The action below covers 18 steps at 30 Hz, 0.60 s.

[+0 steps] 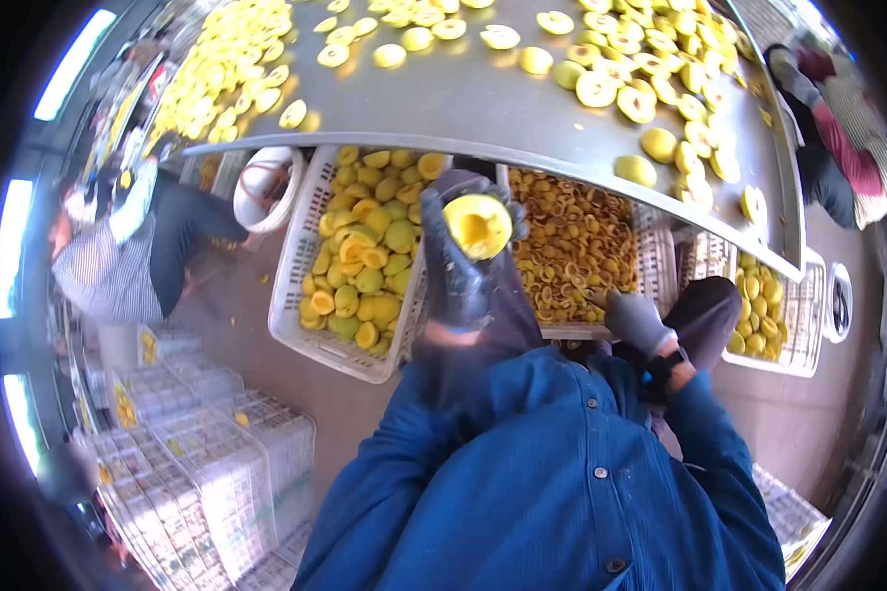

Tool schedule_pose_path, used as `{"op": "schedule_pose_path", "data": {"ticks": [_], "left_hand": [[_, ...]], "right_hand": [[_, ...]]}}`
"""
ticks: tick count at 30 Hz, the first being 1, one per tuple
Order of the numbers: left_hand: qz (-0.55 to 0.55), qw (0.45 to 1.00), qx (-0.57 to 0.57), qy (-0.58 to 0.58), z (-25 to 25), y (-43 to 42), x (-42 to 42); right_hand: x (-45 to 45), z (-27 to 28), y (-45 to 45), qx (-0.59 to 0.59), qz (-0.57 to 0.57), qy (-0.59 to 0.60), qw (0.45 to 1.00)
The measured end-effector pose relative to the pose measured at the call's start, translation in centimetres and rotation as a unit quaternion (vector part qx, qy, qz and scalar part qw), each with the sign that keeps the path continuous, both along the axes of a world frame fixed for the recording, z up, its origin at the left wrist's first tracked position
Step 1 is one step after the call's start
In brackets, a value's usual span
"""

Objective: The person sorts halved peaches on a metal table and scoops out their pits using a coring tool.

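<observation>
In my left hand (455, 281), which wears a dark glove, is a yellow peach half (477, 228). Its cut face, with the hollow in the middle, is turned up toward me. My right hand (637, 321), in a grey glove, is low by my right knee at the front edge of a crate of peach pits and scraps (574, 241). Its fingers are curled in, and what they may hold is hidden. To the left of my left hand stands a white crate (288, 286) heaped with peach halves (365, 256).
A metal table (424, 103) crosses in front, bearing piles of peach halves (650, 59). Another crate of peaches (756, 313) stands at right, a white bucket (266, 187) at left. Stacked crates (207, 473) fill the lower left. One person sits at left, another at far right.
</observation>
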<state>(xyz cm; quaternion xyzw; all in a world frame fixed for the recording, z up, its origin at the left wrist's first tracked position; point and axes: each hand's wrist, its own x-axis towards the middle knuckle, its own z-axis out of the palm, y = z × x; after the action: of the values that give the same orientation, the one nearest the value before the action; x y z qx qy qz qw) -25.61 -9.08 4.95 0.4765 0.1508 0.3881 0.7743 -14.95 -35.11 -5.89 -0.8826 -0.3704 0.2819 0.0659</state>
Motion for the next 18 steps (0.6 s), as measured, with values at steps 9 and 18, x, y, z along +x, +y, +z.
{"op": "schedule_pose_path", "data": {"ticks": [9,18], "left_hand": [[0.190,0.959,-0.172,0.120,-8.1,9.2,-16.1],[0.270,0.770,0.364,0.450,-12.0,14.6,-20.0]], "right_hand": [[0.3,-1.5,-2.1,0.044,-0.100,0.064,0.992],[-0.1,-1.5,-2.3,0.017,-0.060,0.022,0.998]]}}
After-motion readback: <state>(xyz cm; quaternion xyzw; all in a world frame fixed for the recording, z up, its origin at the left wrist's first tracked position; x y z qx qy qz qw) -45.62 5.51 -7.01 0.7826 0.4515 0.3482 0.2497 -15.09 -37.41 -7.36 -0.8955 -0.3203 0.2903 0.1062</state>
